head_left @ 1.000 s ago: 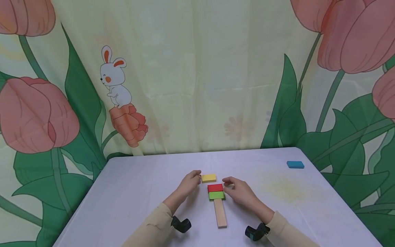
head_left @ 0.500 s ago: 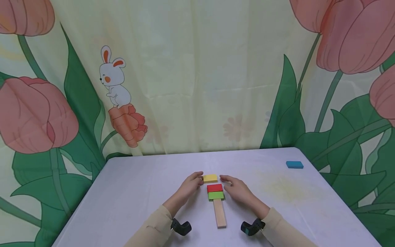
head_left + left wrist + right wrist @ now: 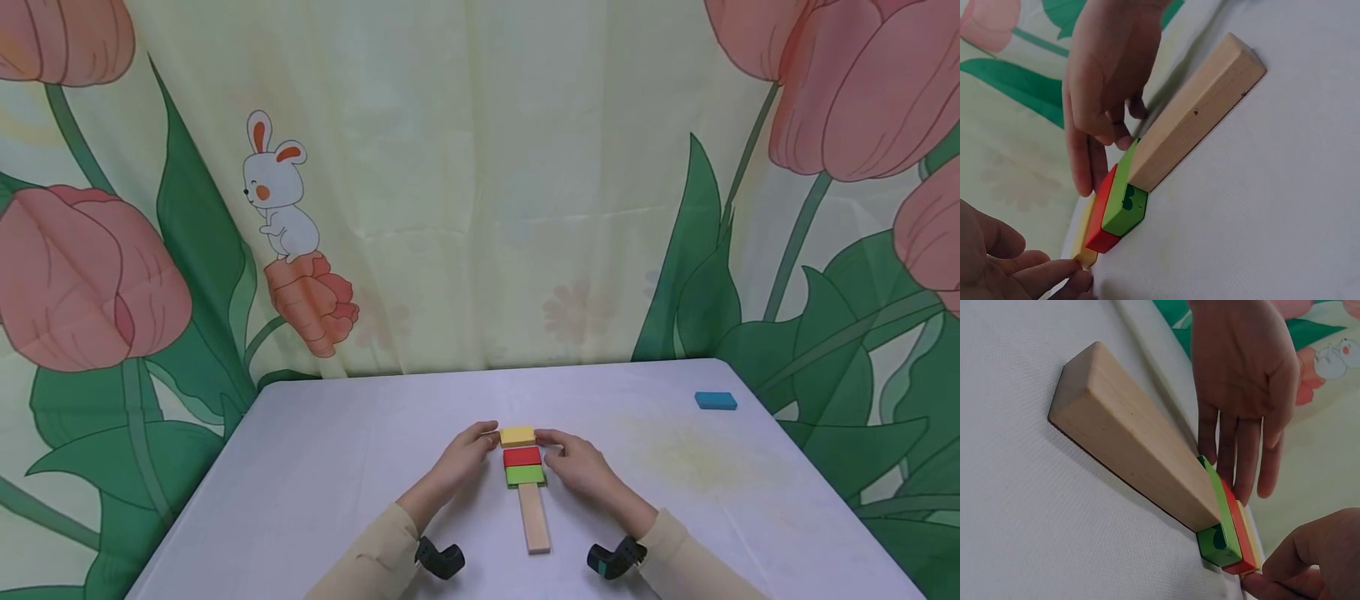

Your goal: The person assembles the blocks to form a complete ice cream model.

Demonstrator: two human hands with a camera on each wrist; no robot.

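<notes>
A yellow block (image 3: 517, 436) lies flat on the table just beyond a red block (image 3: 522, 456). My left hand (image 3: 463, 454) touches its left end with extended fingertips, and at its right end is the index fingertip of my right hand (image 3: 585, 468). Nearer to me, the red block abuts a green block (image 3: 525, 475) with a dark green print on its side, seen in the left wrist view. From the green block's middle a long plain wooden block (image 3: 535, 518) runs toward me, like a stem. Both thumbs stay on the near side, off the yellow block.
A blue block (image 3: 716, 401) lies at the far right of the white-covered table (image 3: 315, 467). Behind the table hangs a curtain (image 3: 480, 183) printed with tulips and a rabbit. Black wrist cameras sit below both hands.
The yellow block has slid right, more in line with the red block, with my left fingers following it. My right fingertips have come in from the right to its other end.
</notes>
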